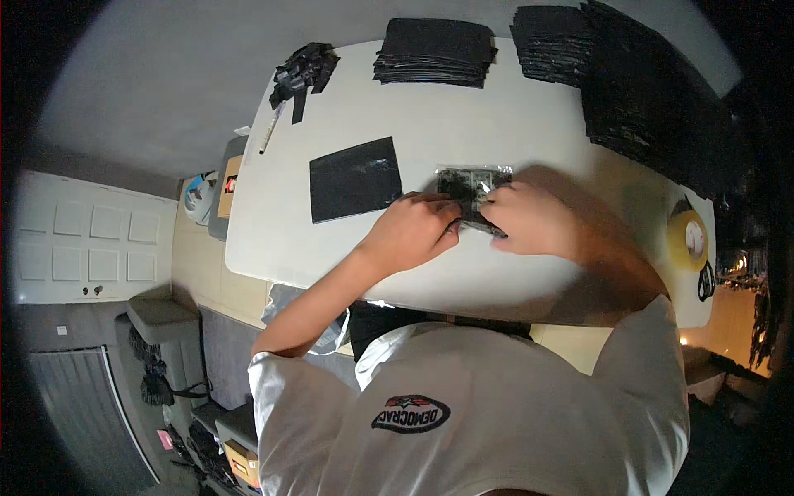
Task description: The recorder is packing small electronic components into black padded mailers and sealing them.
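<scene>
A small clear plastic packet with dark, patterned contents lies on the white table in front of me. My left hand grips its left lower edge with curled fingers. From the other side, my right hand closes its fingers on the packet's right edge, and the knuckles hide part of it. What exactly is inside the packet is not clear. To the left of it, close to my left knuckles, a flat black plastic bag rests on the tabletop.
Stacks of black bags, one at the far middle and another beside it, adjoin a large black pile. Black strips and a pen lie far left. A yellow tape roll and black scissors handles sit at right.
</scene>
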`<state>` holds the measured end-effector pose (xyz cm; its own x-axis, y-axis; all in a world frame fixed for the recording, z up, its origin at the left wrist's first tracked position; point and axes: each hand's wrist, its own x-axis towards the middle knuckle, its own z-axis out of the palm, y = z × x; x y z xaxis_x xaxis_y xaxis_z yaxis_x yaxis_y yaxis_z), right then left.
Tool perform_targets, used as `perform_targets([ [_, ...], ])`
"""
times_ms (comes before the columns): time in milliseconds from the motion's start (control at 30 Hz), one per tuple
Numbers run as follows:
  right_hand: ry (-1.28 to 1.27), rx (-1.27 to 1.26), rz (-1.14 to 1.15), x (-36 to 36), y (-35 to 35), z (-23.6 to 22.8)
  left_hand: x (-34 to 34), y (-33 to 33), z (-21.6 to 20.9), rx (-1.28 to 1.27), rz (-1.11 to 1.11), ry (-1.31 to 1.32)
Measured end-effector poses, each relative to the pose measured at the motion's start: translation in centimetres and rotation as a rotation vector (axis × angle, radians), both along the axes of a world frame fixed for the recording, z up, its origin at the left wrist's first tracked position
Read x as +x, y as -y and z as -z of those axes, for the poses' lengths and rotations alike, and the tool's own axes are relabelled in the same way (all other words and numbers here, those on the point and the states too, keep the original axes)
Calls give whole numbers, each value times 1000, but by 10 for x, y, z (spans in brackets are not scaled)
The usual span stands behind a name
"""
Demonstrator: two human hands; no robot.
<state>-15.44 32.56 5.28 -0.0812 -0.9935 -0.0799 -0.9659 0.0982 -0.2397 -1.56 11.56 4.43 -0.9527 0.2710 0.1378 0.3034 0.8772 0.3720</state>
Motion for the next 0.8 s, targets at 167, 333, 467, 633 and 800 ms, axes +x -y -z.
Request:
perform_targets([
  [167, 14, 311, 132, -1, 1, -9, -2, 4, 7, -108, 111, -231],
  [333, 190, 147, 181, -15, -4, -9, -9, 9, -2, -14, 9, 18],
  [467, 283, 217, 236, -35, 13, -20, -32, 25, -5, 174, -61, 157],
  [633, 337, 23, 297, -51, 18, -3, -50, 33, -2, 97, -199, 161],
  [800, 267, -85, 290, -61, 15, 20, -53, 33, 9, 71, -257, 215],
])
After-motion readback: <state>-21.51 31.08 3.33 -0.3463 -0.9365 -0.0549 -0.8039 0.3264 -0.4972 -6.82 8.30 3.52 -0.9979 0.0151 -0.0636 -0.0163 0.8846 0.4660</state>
